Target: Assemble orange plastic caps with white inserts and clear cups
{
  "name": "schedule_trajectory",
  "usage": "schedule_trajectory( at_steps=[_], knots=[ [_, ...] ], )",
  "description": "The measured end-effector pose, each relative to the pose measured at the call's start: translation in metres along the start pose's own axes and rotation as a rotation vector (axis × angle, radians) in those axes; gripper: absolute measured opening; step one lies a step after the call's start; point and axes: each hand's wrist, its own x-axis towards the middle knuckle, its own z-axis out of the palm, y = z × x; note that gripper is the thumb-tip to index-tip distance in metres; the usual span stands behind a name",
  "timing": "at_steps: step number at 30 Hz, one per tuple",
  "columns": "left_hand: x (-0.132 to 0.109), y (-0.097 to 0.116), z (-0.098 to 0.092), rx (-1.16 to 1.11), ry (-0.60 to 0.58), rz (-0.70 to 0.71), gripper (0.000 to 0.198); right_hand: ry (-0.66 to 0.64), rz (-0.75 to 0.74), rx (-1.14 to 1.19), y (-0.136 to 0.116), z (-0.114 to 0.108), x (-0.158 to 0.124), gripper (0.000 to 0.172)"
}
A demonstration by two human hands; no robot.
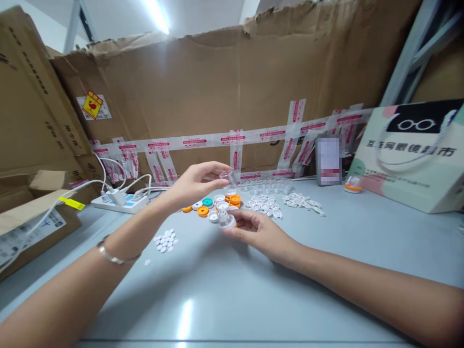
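My left hand [203,182] pinches a small clear plastic cup [227,179] by its side, up above the table. Just below and to its right, my right hand [259,231] grips a round white-and-orange base [229,224] with a clear, ribbed piece [224,214] standing on it. The cup and the base are apart. Behind the hands lie loose round caps, among them an orange cap [203,211], a teal cap [207,202] and a white cap [213,217]. Several white discs [166,240] lie in a heap on the left.
White small parts [263,206] and flat white pieces [302,203] lie in piles, with clear cups [271,186] behind. A phone [329,159], a finished-looking orange-based unit [353,184] and a paper bag [406,159] stand right. A power strip [121,203] and cardboard box [32,222] are left.
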Motion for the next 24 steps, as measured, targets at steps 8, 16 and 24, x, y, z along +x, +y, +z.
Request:
schedule_trajectory(
  at_steps=[8,16,24],
  knots=[
    [-0.064,-0.004,0.013,-0.054,0.200,0.015,0.027,-0.022,0.018,0.225,-0.001,0.009,-0.009,0.043],
    [-0.070,-0.017,0.024,-0.021,0.137,0.107,0.026,0.020,0.028,0.283,0.001,0.013,-0.009,0.035],
    [-0.071,0.001,0.020,-0.062,0.108,-0.031,0.025,0.061,0.027,0.296,-0.013,0.020,-0.013,0.036]
  ],
)
